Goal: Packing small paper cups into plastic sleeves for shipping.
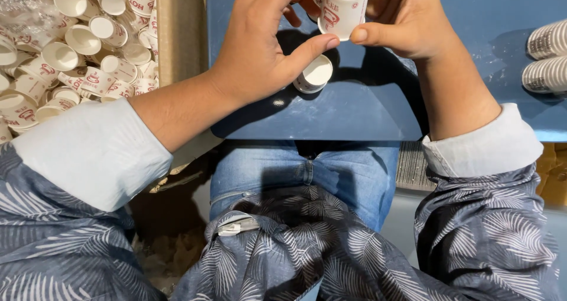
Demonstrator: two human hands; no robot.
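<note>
My right hand (401,20) holds a small white paper cup (342,9) with red print, bottom up, above a blue table (366,109). My left hand (260,44) reaches in from the left, its fingers touching the same cup and its thumb tip meeting my right thumb just below it. A second white cup (313,75) lies on its side on the table under my left thumb, its open mouth facing me.
A cardboard box (180,32) at the left holds several loose white cups with red print (82,41). Two stacks of striped cups (546,59) lie at the table's right edge. My legs in blue jeans (307,174) are below the table edge.
</note>
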